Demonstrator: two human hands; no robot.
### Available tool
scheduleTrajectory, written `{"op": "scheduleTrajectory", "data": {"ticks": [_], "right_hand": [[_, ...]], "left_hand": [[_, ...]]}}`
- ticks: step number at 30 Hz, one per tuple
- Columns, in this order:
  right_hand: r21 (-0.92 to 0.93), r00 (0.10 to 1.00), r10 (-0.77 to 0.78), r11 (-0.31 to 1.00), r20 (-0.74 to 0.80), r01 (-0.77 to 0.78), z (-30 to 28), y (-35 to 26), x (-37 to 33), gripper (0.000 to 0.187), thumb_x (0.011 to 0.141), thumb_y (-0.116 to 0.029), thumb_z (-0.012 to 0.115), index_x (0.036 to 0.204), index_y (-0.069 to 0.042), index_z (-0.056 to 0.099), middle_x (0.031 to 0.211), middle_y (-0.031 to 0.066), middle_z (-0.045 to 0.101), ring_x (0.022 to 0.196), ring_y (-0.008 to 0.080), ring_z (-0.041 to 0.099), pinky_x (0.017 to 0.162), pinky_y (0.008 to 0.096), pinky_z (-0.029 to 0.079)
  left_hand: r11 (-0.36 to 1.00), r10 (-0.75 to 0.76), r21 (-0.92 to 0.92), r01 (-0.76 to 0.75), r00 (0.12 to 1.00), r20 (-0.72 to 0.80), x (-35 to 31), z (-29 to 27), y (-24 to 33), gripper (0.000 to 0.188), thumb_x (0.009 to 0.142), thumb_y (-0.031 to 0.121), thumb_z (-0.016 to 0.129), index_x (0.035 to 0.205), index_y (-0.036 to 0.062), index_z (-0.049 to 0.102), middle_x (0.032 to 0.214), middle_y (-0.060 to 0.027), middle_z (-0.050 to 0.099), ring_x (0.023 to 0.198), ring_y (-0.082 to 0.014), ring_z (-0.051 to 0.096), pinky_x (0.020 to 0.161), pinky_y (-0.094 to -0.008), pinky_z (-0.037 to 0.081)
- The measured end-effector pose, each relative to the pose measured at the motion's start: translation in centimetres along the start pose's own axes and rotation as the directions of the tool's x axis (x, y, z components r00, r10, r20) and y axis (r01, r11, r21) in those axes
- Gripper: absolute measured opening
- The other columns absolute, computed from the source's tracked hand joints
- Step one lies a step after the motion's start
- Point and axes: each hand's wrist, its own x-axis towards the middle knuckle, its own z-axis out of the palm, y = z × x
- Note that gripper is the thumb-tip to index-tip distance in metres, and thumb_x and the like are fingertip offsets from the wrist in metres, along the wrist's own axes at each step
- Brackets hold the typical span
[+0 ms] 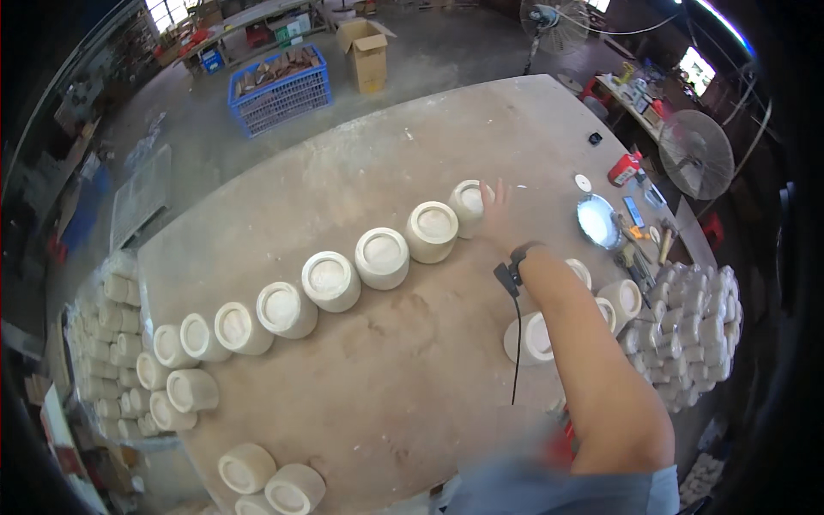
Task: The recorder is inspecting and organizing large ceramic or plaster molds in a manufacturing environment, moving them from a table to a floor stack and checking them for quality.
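Observation:
A diagonal row of cream, rounded pot-like pieces [382, 257] runs across the table [395, 360], each showing a shallow round recess on top. At the row's far right end stands one such pot-like piece [469, 204]. My right hand [493, 215] is at the right side of this piece, fingers apart and pointing away from me, with the fingertips beside its rim. The palm is partly blurred, and whether it presses on the piece is hard to see. A dark wrist strap [516, 260] with a thin cable is on my right wrist. My left hand is out of view.
More pieces stand near my right forearm [530, 337] and at the lower left [292, 489]. Wrapped stacks flank the table at left [112, 352] and right [687, 335]. A foil-like round dish [598, 221], a red bottle [624, 170] and tools lie at the right edge.

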Motion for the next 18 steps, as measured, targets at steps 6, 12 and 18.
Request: {"op": "scheduleTrajectory", "data": {"ticks": [6,12,18], "right_hand": [[0.038,0.973,-0.041,0.999,0.225,0.034,-3.5,-1.6,2.9,0.137,0.053,-0.047,0.091,0.159,-0.023,0.007,0.162,0.0249,0.004,0.147,0.0526,0.006,0.113,0.0675,0.025],[0.234,0.965,-0.101,0.971,0.241,0.043,-2.2,0.4,3.4,0.128,0.052,-0.046,0.09,0.156,-0.016,0.022,0.157,0.0265,0.02,0.141,0.0526,0.024,0.111,0.0558,0.034],[0.401,0.904,-0.113,0.913,0.412,-0.069,-5.6,2.6,-2.8,0.114,0.057,-0.048,0.086,0.15,-0.009,0.033,0.148,0.0267,0.039,0.133,0.0427,0.042,0.106,0.0529,0.041]], "left_hand": [[0.956,-0.291,0.045,0.291,0.912,0.288,-4.8,2.6,-4.4,0.051,0.098,0.036,0.05,0.126,-0.0053,0.06,0.117,-0.033,0.062,0.118,-0.0433,0.057,0.102,-0.0439,0.043],[0.897,-0.432,0.092,0.432,0.814,0.388,-8.7,3.4,-7.7,0.052,0.098,0.037,0.05,0.127,-0.0058,0.059,0.119,-0.0329,0.062,0.119,-0.0432,0.056,0.103,-0.0438,0.043],[0.902,-0.405,0.015,0.431,0.837,0.368,-10.9,3.5,-7.2,0.055,0.098,0.039,0.051,0.127,-0.0065,0.059,0.123,-0.0322,0.061,0.121,-0.0431,0.055,0.104,-0.0441,0.042]]}}
